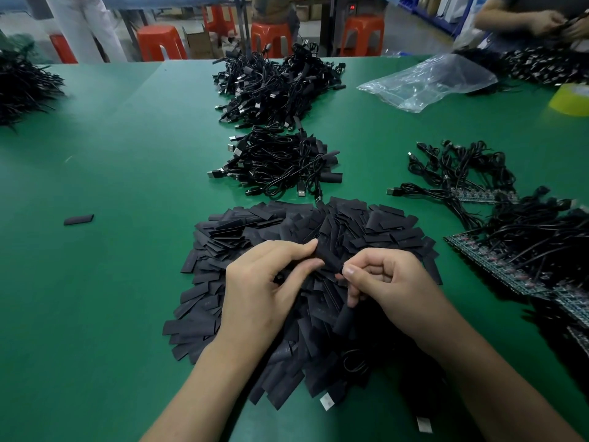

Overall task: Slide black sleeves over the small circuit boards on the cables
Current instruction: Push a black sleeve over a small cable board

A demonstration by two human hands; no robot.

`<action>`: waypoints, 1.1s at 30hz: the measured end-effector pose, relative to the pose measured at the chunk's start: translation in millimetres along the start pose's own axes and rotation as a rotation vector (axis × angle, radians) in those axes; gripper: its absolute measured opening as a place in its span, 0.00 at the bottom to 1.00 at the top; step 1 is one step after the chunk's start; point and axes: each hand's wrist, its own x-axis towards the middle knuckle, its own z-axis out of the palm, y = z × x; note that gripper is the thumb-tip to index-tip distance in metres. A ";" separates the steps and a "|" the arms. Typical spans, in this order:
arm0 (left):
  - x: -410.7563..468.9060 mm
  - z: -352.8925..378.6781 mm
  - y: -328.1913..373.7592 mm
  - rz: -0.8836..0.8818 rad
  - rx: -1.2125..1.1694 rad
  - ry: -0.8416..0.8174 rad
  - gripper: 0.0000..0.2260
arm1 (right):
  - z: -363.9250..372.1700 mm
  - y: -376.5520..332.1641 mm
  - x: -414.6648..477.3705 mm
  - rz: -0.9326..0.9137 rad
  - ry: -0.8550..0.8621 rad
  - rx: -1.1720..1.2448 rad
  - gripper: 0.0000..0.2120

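Green table (127, 161) — hands (264, 282) (392, 282) pinch black sleeve (325, 254) above sleeve pile (366, 224).

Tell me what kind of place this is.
Most likely a small electronics assembly workshop: a green worktable holds heaps of black cables, a pile of black sleeves and strips of circuit boards; another person works at the far corner.

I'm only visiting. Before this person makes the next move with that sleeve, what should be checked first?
1. Sleeve in grip: ok, left hand pinches a black sleeve.
2. Right hand holding its part: ok, fingers curl round a dark piece.
3. Board showing in that piece: cannot tell.
4. Sleeve mouth open: cannot tell.
5. Spare sleeves: ok, sleeve pile lies under both hands.
6. Bare boards waiting: ok, rows at right.
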 end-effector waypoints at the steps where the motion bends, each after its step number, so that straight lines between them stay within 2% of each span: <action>1: 0.1 0.5 0.2 0.003 -0.004 -0.001 0.08 | 0.2 0.4 0.0 0.000 0.002 0.005 0.09; 8: 0.4 1.6 1.3 -0.030 -0.038 -0.025 0.09 | 1.7 1.7 -0.6 -0.015 0.024 0.005 0.09; 14: -0.7 3.6 7.4 -0.092 -0.162 -0.163 0.21 | -4.3 -1.7 0.5 0.016 0.028 0.127 0.10; 24: -2.6 7.3 8.1 -0.248 -0.312 -0.085 0.13 | -3.9 -0.5 0.5 -0.008 0.040 0.117 0.12; 33: -1.0 6.2 9.1 -0.334 -0.417 -0.123 0.12 | -0.7 1.7 -0.7 -0.015 0.038 0.097 0.10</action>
